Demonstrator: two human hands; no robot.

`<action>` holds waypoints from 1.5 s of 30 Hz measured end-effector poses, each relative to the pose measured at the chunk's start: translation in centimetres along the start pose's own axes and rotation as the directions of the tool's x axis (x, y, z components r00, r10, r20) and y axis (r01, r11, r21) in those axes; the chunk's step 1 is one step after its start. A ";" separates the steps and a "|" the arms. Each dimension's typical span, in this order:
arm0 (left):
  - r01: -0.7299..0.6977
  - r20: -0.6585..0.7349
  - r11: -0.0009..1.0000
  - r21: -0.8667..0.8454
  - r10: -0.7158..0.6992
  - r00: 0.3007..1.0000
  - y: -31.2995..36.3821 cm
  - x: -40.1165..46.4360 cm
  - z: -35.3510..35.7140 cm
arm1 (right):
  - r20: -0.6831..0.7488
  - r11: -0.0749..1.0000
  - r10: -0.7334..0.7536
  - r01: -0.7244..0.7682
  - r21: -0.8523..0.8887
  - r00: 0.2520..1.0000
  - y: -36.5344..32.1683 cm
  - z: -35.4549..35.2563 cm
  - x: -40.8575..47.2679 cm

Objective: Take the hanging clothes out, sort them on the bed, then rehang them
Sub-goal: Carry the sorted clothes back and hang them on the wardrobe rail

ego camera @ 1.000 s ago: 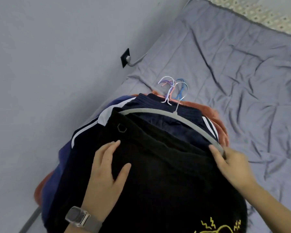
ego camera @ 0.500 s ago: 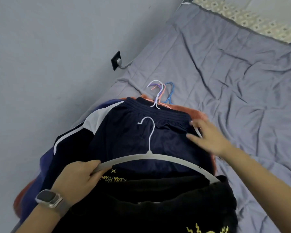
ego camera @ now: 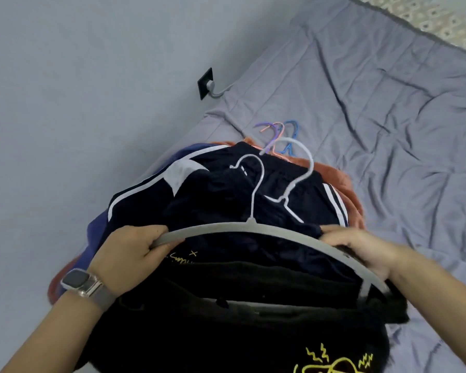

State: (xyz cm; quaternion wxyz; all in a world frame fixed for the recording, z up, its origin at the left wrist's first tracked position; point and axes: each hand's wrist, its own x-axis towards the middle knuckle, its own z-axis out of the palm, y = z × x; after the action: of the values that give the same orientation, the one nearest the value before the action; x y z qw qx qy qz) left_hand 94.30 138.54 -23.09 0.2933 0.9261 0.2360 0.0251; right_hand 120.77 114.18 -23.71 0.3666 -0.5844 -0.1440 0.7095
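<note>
Hands (ego camera: 129,254) (ego camera: 361,251) grip curved grey hanger (ego camera: 242,228); dark garment (ego camera: 226,281) beneath.

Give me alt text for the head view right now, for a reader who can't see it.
Both hands hold a curved grey plastic hanger over a pile of dark clothes on a grey-quilted bed: left hand at one end, right hand at the other.

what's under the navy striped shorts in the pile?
Under the navy striped shorts: an orange-red garment and a blue garment show at the edges. Anything between them is covered.
</note>
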 end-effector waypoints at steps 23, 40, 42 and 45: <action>0.245 -0.021 0.270 -0.931 -0.709 0.704 31.0 -35.2 -8.9 | -0.052 0.939 -0.344 0.343 -0.033 0.938 2.8 38.3 -30.0; -0.224 -0.226 0.221 -0.949 -0.974 -0.007 49.1 -81.0 -5.2 | 0.539 0.676 -0.263 0.551 -0.489 0.800 28.2 65.0 -52.7; -0.225 -0.215 0.245 -0.943 -0.965 -0.151 52.0 -85.0 -3.8 | 0.618 0.627 -0.206 0.587 -0.512 0.759 30.9 66.7 -55.4; -0.225 -0.195 0.292 -0.930 -0.908 -0.370 56.5 -89.6 -1.2 | 0.716 0.619 -0.053 0.586 -0.523 0.696 34.2 68.4 -58.9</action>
State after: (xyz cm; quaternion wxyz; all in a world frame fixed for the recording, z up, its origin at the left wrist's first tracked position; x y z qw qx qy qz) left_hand 38.45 58.18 17.50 0.3333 0.1224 0.6933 0.6272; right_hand 47.66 65.37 16.04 0.1633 -0.3621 -0.6349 0.6626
